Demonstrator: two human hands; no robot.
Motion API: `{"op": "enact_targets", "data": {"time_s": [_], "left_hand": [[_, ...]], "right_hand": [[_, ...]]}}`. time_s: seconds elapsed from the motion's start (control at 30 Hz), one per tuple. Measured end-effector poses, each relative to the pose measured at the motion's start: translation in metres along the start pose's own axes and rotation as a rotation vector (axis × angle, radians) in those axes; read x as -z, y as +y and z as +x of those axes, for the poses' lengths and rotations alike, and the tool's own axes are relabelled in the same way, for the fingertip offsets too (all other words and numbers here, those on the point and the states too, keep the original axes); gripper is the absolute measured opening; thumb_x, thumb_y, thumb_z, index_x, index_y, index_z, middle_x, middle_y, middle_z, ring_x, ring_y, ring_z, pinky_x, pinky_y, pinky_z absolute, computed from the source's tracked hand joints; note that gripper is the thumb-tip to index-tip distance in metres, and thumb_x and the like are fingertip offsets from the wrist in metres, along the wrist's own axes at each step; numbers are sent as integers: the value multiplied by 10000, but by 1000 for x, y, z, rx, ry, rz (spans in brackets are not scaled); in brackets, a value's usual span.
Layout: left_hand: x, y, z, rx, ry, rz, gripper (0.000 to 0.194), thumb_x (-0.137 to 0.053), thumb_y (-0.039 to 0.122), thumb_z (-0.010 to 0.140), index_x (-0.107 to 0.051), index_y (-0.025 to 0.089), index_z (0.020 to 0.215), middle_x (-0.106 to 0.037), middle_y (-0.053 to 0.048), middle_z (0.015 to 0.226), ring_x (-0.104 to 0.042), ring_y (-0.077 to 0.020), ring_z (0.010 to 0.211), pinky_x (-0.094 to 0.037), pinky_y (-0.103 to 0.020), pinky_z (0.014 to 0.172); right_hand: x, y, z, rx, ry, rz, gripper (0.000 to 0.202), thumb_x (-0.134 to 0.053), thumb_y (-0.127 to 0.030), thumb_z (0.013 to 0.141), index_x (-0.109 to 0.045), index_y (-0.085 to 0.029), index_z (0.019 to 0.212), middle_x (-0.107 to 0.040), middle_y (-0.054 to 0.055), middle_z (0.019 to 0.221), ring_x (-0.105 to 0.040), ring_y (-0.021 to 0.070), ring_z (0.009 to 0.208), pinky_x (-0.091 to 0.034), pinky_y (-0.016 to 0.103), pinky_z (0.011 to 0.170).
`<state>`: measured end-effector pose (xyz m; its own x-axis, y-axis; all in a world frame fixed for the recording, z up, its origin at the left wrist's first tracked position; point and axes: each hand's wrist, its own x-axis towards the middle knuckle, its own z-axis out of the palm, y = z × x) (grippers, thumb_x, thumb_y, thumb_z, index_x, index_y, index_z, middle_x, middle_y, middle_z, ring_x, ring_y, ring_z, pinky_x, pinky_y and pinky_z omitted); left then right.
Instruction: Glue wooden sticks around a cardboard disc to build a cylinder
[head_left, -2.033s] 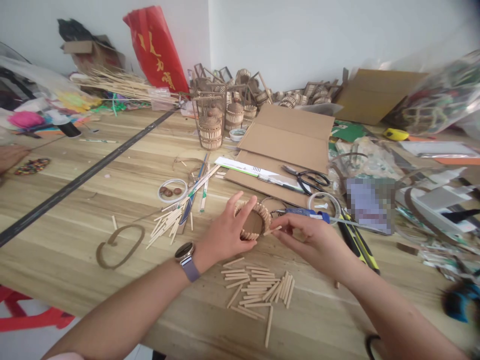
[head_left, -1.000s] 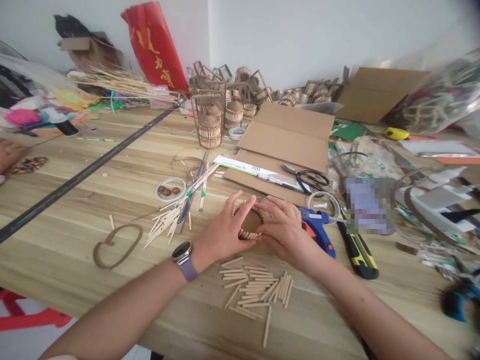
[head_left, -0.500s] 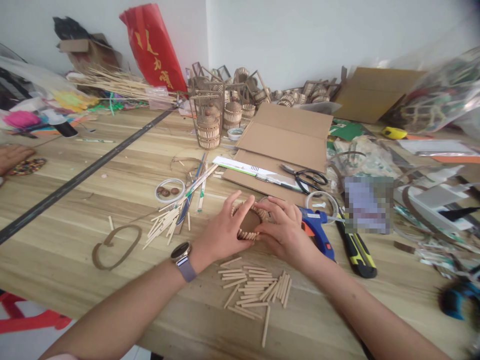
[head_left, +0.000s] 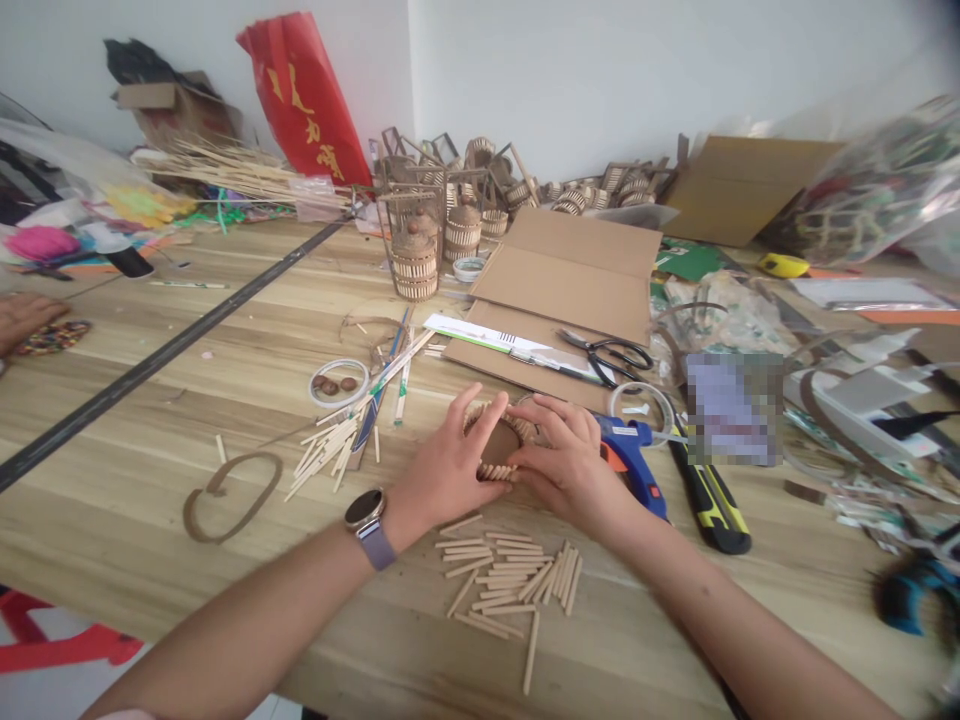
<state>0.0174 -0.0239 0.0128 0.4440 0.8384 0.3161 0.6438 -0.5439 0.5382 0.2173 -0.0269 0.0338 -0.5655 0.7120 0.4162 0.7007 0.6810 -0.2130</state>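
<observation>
A small round piece [head_left: 498, 446], with a brown base and short wooden sticks round its edge, is between my two hands. My left hand [head_left: 452, 452] grips its left side, thumb at the near edge and fingers over the far rim. On the right side, my right hand [head_left: 559, 446] pinches the rim with bent fingers. Short cut sticks [head_left: 510, 578] lie loose on the table just below my hands. A blue glue gun [head_left: 634, 458] rests right beside my right hand. Longer thin sticks [head_left: 330, 447] are heaped to the left.
Scissors [head_left: 607, 352] and a white ruler [head_left: 480, 335] lie on cardboard [head_left: 570, 265] beyond my hands. A yellow-black cutter [head_left: 712, 500] is at right. Finished stick lanterns [head_left: 415, 262] stand farther back. Another person's hand [head_left: 26, 318] rests at the far left.
</observation>
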Motion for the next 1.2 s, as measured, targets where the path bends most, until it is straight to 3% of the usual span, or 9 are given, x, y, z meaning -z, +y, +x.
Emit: {"op": "enact_targets", "data": {"time_s": [0.2, 0.37, 0.5, 0.57, 0.7, 0.8, 0.93, 1.07, 1.2], "left_hand": [[-1, -2, 0, -17, 24, -4, 1011, -786, 330, 762, -102, 312, 1505, -169, -172, 1534, -376, -369, 1371, -485, -538, 1016], [5, -7, 1, 7, -19, -30, 1147, -856, 268, 672, -68, 360, 1500, -152, -158, 1533, -377, -396, 1367, -469, -583, 1022], [8, -6, 1, 36, -38, -24, 1218, -905, 305, 603, -82, 343, 1500, -159, -173, 1529, -334, -416, 1389, -451, -608, 1034], [7, -5, 0, 41, -31, -27, 1206, -900, 303, 610, -90, 331, 1503, -159, -176, 1534, -338, -415, 1386, -458, -602, 1030], [2, -4, -1, 37, 10, -27, 1155, -861, 247, 653, -89, 330, 1508, -151, -171, 1543, -386, -401, 1357, -477, -581, 1015], [-1, -6, -1, 27, 26, -21, 1140, -838, 226, 672, -74, 328, 1512, -138, -168, 1546, -404, -385, 1346, -484, -559, 1013], [-3, -7, -1, 15, 33, -15, 1139, -827, 209, 680, -59, 329, 1513, -122, -171, 1546, -410, -373, 1341, -473, -555, 1027], [0, -5, -1, 22, 22, -11, 1123, -824, 202, 683, -73, 319, 1509, -137, -178, 1536, -405, -381, 1347, -478, -549, 1023], [2, -3, -1, 40, 6, -16, 1132, -827, 195, 677, -68, 331, 1506, -140, -179, 1533, -422, -382, 1337, -493, -542, 1007]], "right_hand": [[10, 2, 2, 19, -24, -26, 166, -656, -277, 860, -743, -277, 1002, -580, 97, 1341, -390, 366, 1315, -362, 561, 1000], [37, 10, 1, -40, 110, 1, 194, -581, -338, 909, -706, -267, 1040, -607, 107, 1298, -462, 336, 1265, -372, 554, 1017], [59, 24, -15, -190, 176, -46, 250, -498, -404, 942, -696, -253, 937, -686, 103, 1095, -599, 299, 1081, -433, 494, 952], [64, 34, -29, -339, 151, -97, 332, -457, -468, 938, -684, -235, 870, -704, 111, 979, -656, 290, 931, -490, 439, 820], [64, 45, -54, -724, -105, -199, 432, -464, -575, 885, -642, -236, 685, -675, 84, 632, -651, 282, 584, -434, 360, 510], [57, 44, -60, -776, -241, -149, 432, -458, -573, 885, -679, -236, 729, -692, 81, 610, -663, 299, 580, -426, 357, 507], [48, 40, -55, -775, -220, -106, 399, -492, -561, 860, -633, -229, 688, -701, 86, 635, -658, 291, 584, -424, 355, 531], [48, 41, -51, -875, -195, 12, 381, -523, -567, 795, -567, -236, 611, -654, 61, 575, -610, 254, 544, -397, 333, 509], [53, 39, -54, -981, -6, 264, 358, -581, -578, 729, -557, -230, 648, -598, 16, 554, -526, 190, 513, -375, 298, 489]]}}
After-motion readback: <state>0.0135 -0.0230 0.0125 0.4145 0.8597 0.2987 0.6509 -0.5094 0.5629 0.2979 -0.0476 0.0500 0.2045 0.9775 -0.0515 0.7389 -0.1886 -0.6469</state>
